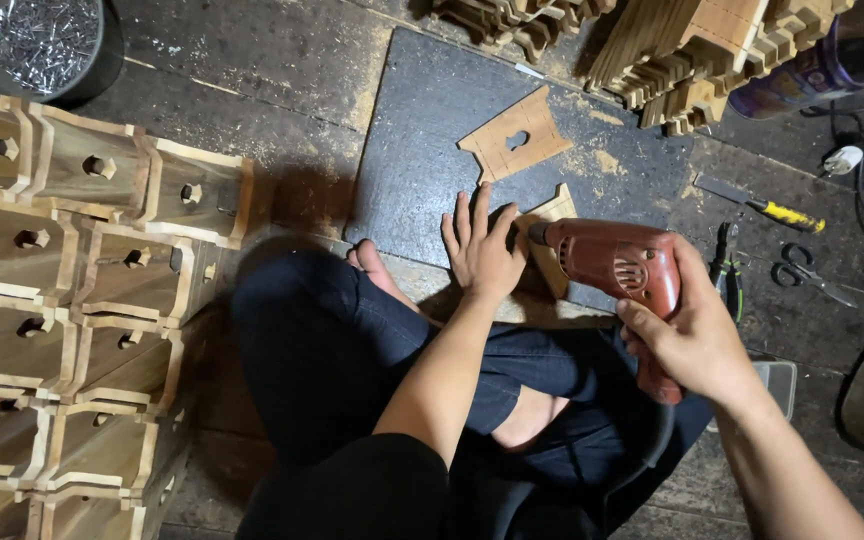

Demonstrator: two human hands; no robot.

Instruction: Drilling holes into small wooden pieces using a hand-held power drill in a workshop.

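My right hand (697,335) grips a red electric drill (624,270) by its handle, with the chuck pointing left and down at a small wooden cut-out piece (555,212). That piece lies on a dark board (422,150), and my left hand (480,248) presses flat on the board beside it, fingers spread. A second wooden piece (514,138), with a keyhole-shaped opening, lies farther back on the same board. I sit cross-legged in dark trousers, a bare foot (374,268) at the board's near edge.
Stacked wooden boxes with round holes (62,290) fill the left side. A container of nails (47,40) sits top left. More wooden pieces (692,50) are piled top right. A yellow-handled tool (762,208), pliers (727,270) and scissors (812,275) lie on the floor at right.
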